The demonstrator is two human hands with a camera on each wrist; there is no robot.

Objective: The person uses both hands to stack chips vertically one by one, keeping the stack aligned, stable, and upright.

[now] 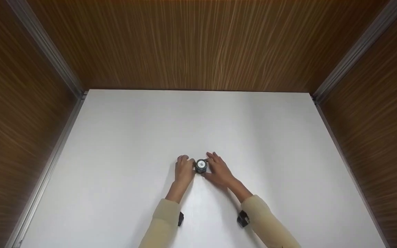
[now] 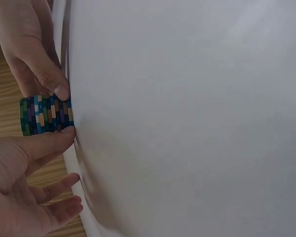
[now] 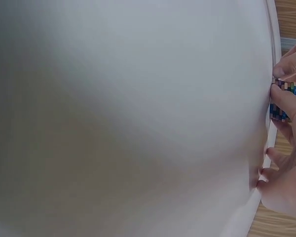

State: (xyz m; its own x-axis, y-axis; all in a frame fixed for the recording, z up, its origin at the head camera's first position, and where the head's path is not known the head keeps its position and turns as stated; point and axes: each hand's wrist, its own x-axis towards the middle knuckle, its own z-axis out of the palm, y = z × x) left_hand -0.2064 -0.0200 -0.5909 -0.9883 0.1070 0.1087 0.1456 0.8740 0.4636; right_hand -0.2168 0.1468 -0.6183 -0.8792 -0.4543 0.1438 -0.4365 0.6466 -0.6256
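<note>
A stack of poker chips (image 1: 201,166) stands upright on the white table, its top chip showing a pale centre. In the left wrist view the stack (image 2: 47,113) shows patterned edges in blue, green, purple and tan. My left hand (image 1: 184,169) grips its left side, the thumb (image 2: 49,142) low along the chips near the table. From the right, my right hand (image 1: 218,170) holds the same stack between thumb and fingers, its other fingers spread forward. In the right wrist view, the right hand (image 3: 291,148) covers part of the stack (image 3: 278,112).
The white tabletop (image 1: 198,120) runs back to a brown wood-grain panel (image 1: 198,44). More wood-grain panels with metal rails (image 1: 53,62) close off both sides. A black device (image 1: 243,219) sits at the right sleeve, another (image 1: 181,219) at the left sleeve.
</note>
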